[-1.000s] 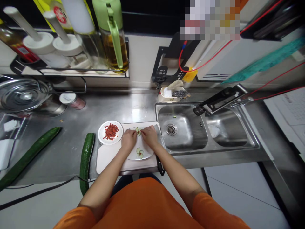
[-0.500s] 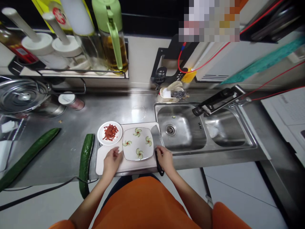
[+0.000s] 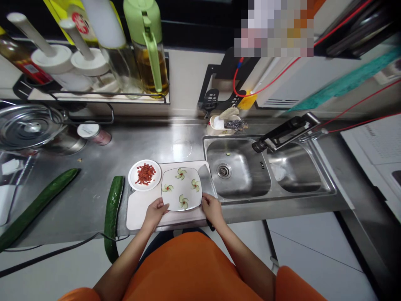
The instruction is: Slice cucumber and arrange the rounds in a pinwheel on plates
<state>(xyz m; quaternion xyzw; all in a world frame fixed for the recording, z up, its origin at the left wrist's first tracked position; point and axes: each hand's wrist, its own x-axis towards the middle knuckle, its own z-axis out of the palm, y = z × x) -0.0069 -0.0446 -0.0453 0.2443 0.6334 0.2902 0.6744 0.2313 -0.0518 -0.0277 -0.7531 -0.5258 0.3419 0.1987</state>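
A square white plate (image 3: 181, 190) lies on the pale cutting board (image 3: 138, 213); several pinwheels of thin cucumber slices (image 3: 183, 202) with red centres are laid out on it. My left hand (image 3: 156, 212) grips the plate's lower left corner, thumb over the rim. At the lower right edge, my right hand (image 3: 211, 207) pinches the rim. A kitchen knife (image 3: 207, 177) lies along the board's right side, its handle partly hidden by my right hand. Behind and left, a round white dish (image 3: 133, 177) holds small red dried berries (image 3: 145, 173).
A cut cucumber (image 3: 112, 205) and a whole one (image 3: 40, 205) lie on the steel counter to the left, the cut one overhanging the front edge. To the right is a double sink (image 3: 241, 167) with a tap (image 3: 291, 131). Bottles and an oil jug (image 3: 147, 54) stand on the back rack.
Both hands have moved inward from beside the plate and taken hold of its lower corners. The plate and the things around it look unmoved.
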